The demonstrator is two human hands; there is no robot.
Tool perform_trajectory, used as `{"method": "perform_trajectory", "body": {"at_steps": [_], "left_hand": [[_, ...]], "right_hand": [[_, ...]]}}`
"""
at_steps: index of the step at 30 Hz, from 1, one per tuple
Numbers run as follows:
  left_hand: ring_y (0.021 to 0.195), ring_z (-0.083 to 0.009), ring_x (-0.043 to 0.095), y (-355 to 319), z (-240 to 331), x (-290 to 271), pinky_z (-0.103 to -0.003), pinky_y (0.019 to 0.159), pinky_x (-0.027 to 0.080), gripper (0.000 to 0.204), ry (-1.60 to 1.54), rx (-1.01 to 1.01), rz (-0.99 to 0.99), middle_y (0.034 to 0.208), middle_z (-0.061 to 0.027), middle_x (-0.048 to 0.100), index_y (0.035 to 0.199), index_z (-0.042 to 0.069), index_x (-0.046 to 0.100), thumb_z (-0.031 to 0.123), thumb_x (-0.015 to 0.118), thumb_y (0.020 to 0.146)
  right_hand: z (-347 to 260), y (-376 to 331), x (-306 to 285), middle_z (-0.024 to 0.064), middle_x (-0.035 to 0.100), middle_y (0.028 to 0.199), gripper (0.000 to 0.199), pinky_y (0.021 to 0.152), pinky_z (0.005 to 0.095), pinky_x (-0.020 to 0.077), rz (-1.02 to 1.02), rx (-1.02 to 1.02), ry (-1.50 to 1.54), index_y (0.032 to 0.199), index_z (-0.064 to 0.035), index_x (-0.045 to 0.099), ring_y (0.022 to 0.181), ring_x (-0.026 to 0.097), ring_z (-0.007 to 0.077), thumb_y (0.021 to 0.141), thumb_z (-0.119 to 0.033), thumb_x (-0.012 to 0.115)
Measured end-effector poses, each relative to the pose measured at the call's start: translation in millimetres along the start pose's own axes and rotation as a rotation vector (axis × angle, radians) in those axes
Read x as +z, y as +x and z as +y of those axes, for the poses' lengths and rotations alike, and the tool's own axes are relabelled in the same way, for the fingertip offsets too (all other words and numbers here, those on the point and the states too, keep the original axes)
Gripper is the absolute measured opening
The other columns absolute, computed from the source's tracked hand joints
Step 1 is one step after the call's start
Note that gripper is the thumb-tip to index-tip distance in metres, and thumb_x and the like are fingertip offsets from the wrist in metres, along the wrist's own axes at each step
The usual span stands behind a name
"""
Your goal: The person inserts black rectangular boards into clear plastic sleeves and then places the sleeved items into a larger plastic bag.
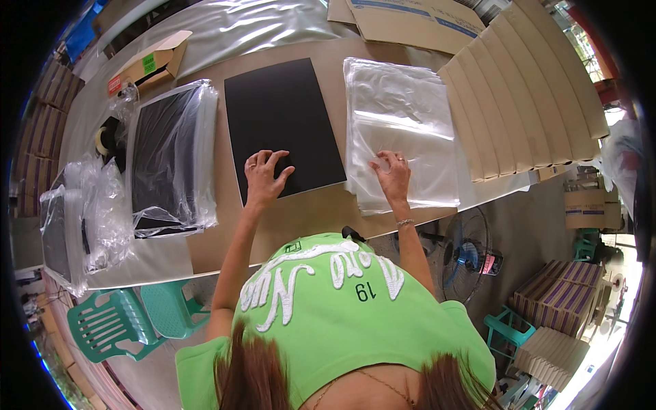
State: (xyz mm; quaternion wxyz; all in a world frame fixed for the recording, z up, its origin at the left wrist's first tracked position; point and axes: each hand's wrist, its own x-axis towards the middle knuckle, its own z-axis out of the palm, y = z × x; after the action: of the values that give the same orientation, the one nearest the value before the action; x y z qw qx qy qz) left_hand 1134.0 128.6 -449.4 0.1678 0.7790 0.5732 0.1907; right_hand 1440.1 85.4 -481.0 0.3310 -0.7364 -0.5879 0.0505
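Observation:
In the middle of the table lies a flat black sheet point(283, 113), tilted a little. My left hand point(265, 179) rests on its near left part, fingers bent and thumb apart, nothing gripped. To the right is a stack of clear plastic bags point(403, 123). My right hand point(393, 179) touches the left part of the top bag, fingers curved and spread from the thumb; no film shows between them. Left of the black sheet, a pile of black sheets in clear plastic point(171, 157) lies with loose, wrinkled film around it.
Folded brown cardboard point(523, 102) stands in a row at the right. An open carton point(154, 65) and a tape roll point(104, 140) sit at the left. More wrapped pieces point(65, 232) lie at the left edge. A fan point(468, 256) and green stools point(509, 331) stand beyond the table.

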Motion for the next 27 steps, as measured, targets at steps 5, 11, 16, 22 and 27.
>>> {"method": "perform_trajectory", "body": {"at_steps": [5, 11, 16, 22, 27], "left_hand": [[0.117, -0.0277, 0.039, 3.9, 6.7, 8.1, -0.044, 0.103, 0.024, 0.039, -0.039, 0.051, -0.049, 0.113, -0.0089, 0.049, 0.116, 0.023, 0.058, 0.038, 0.063, 0.081], [0.114, -0.0283, 0.043, -0.7, 18.8, 3.4, -0.043, 0.1, 0.028, 0.037, -0.218, 0.018, -0.126, 0.113, -0.0112, 0.051, 0.115, 0.02, 0.059, 0.034, 0.063, 0.081], [0.113, -0.0304, 0.045, -4.9, 38.5, -1.0, -0.042, 0.099, 0.033, 0.039, -0.325, 0.045, -0.26, 0.117, -0.0128, 0.049, 0.119, 0.018, 0.056, 0.035, 0.06, 0.084], [0.109, -0.0248, 0.05, -1.0, 59.8, -5.2, -0.038, 0.094, 0.04, 0.038, -0.72, -0.008, -0.357, 0.116, -0.0121, 0.049, 0.12, 0.015, 0.056, 0.031, 0.061, 0.085], [0.103, -0.022, 0.054, 15.6, 112.1, 9.7, -0.035, 0.088, 0.044, 0.063, -0.886, -0.037, -0.385, 0.113, -0.0138, 0.051, 0.126, 0.007, 0.044, 0.038, 0.07, 0.077]], "right_hand": [[11.2, 16.2, 3.3, 0.0086, 0.061, 0.082, 0.013, 0.071, 0.0386, 0.0464, -0.111, 0.169, 0.202, 0.089, -0.0076, 0.062, 0.083, 0.06, 0.0273, 0.081, -0.018, 0.064], [-17.6, 20.4, -8.2, 0.0116, 0.064, 0.079, 0.018, 0.067, 0.0362, 0.0475, -0.077, -0.005, 0.239, 0.089, -0.0036, 0.061, 0.076, 0.062, 0.0284, 0.083, -0.02, 0.062], [-9.5, 20.8, -8.7, 0.0109, 0.064, 0.077, 0.024, 0.065, 0.0306, 0.0462, -0.315, 0.057, 0.109, 0.091, -0.0034, 0.061, 0.071, 0.061, 0.0206, 0.081, -0.024, 0.066], [-8.3, 44.0, -31.3, -0.0041, 0.059, 0.077, 0.014, 0.061, 0.0196, 0.0448, -0.37, 0.407, 0.98, 0.086, -0.0062, 0.062, 0.066, 0.055, 0.0029, 0.089, -0.02, 0.06], [-45.0, 42.7, -49.4, -0.0019, 0.06, 0.076, 0.017, 0.067, 0.019, 0.0485, -0.493, 0.514, 1.255, 0.09, -0.0058, 0.062, 0.071, 0.056, 0.0048, 0.088, -0.022, 0.061]]}}
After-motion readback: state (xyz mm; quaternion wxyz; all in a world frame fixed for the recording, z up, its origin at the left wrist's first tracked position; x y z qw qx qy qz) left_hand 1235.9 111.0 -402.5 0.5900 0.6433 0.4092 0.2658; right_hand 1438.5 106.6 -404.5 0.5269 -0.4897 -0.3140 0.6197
